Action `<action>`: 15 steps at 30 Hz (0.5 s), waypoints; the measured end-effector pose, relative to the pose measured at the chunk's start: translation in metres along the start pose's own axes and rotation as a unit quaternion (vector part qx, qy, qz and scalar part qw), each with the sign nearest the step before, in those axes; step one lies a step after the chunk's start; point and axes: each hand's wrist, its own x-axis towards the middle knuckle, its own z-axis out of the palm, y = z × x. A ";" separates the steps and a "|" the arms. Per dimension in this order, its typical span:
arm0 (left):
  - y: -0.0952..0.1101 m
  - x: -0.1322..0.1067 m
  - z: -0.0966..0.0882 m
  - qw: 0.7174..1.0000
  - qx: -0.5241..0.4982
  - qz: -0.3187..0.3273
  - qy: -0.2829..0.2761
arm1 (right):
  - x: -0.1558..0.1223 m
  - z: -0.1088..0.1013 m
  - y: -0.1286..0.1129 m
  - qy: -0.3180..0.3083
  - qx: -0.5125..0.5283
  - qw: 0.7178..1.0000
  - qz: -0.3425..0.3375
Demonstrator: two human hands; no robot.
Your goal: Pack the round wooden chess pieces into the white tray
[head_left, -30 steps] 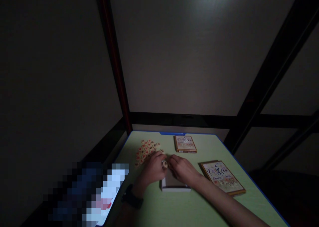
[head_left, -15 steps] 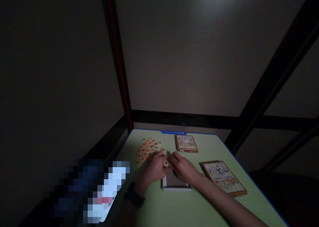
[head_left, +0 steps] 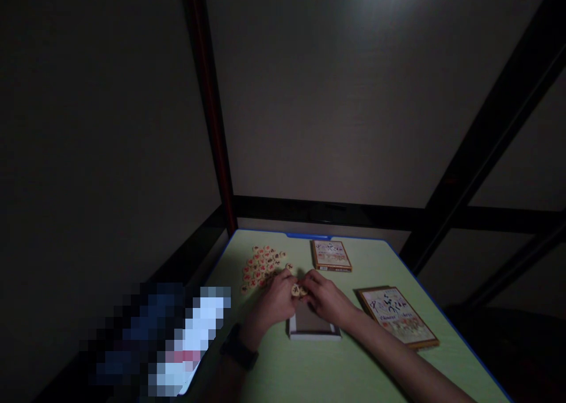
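Note:
My left hand is closed on round wooden Chinese chess pieces, with one marked face turned toward me. Right beside it, my right hand pinches at the same small group, its fingertips meeting the left ones. Both hands are over the far part of an open shallow box tray with white walls and a brown inside. Loose chess pieces with red and dark characters lie spread on the table, left of and beyond my left hand. Fingers hide how many pieces are held.
A boxed Chinese chess set lies near the far edge of the green table. A larger box lid or set with the same print lies at the right. A blurred-out bright object is at the left edge.
A second piece now shows between my hands, next to the first, on its right. Hands stay in nearly the same place above the tray; the other objects have not moved.

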 end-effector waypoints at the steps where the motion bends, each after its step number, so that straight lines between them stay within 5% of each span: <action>1: 0.000 0.000 0.000 1.000 0.000 -0.001 0.001 | 0.000 0.000 0.000 0.000 0.000 1.000 0.003; 15: 0.000 0.001 0.001 0.998 0.053 -0.009 -0.024 | 0.000 -0.003 0.000 -0.003 0.017 1.000 0.010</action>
